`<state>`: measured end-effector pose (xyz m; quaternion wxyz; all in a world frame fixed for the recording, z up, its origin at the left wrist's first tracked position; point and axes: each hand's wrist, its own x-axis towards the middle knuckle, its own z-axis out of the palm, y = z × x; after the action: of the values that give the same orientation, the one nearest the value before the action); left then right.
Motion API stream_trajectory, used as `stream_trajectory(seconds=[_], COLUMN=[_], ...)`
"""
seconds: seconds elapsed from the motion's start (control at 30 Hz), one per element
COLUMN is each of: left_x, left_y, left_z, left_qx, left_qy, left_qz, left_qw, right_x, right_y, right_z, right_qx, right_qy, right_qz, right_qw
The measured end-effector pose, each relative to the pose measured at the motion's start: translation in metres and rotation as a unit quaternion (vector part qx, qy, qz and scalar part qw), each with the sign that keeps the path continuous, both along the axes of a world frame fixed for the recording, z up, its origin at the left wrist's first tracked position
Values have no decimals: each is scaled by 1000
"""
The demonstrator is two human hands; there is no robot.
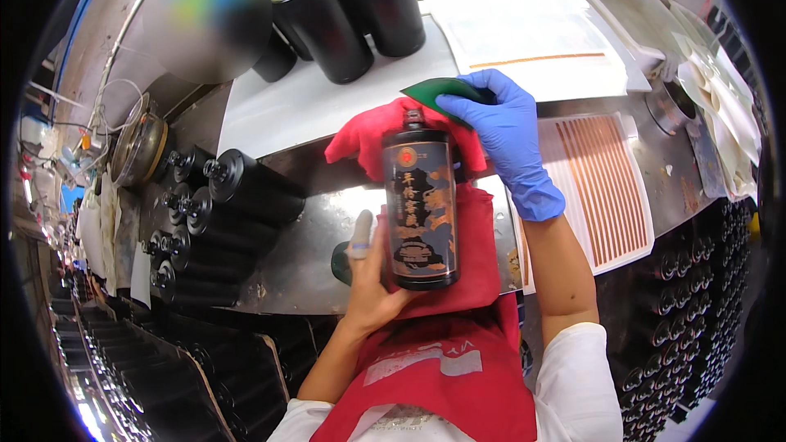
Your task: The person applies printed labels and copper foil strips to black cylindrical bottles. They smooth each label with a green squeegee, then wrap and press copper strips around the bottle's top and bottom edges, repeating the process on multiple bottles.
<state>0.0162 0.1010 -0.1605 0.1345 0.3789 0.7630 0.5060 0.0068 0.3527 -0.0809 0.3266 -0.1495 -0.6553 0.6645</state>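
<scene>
A black bottle (420,205) with copper-coloured decoration and a narrow neck stands out in front of me, neck pointing away. My left hand (372,282) grips its lower left side, with pale covers on a finger or two. In a blue glove, my right hand (506,127) pinches a thin, curved green sheet (438,94) just beyond the bottle's neck. Behind the bottle lie a bright red cloth (360,135) and a darker red padded cloth (479,270). Another green piece (340,263) shows partly behind my left hand.
Several plain black bottles lie stacked at the left (246,184), and others stand at the far side (385,8). To the right is a sheet of copper-coloured strips (602,188); white paper sheets (524,33) lie beyond it. Racked bottles (671,311) fill the lower right.
</scene>
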Motion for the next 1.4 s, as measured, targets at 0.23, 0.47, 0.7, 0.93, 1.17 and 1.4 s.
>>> stream_trajectory(seconds=[0.23,0.47,0.7,0.93,1.17,1.4], left_x=[-9,-4,-8,-3,-10,-7], left_y=[13,7,4,8,5,7], left_z=[-1,5,-1,5,-2,7], left_qx=[-13,15,39,72,104,108], left_qy=[111,115,141,173,167,158], left_qz=[20,35,47,49,55,63], left_qw=[994,993,988,981,979,979], right_x=[113,35,130,21,122,22], right_y=[-89,-30,-103,-12,-97,-30], right_z=[-35,14,-18,2,-21,13], right_qx=[403,191,446,213,413,425], right_qy=[49,-34,-5,-50,-26,4], right_qz=[97,34,144,-75,295,-12], right_qw=[908,980,883,973,861,905])
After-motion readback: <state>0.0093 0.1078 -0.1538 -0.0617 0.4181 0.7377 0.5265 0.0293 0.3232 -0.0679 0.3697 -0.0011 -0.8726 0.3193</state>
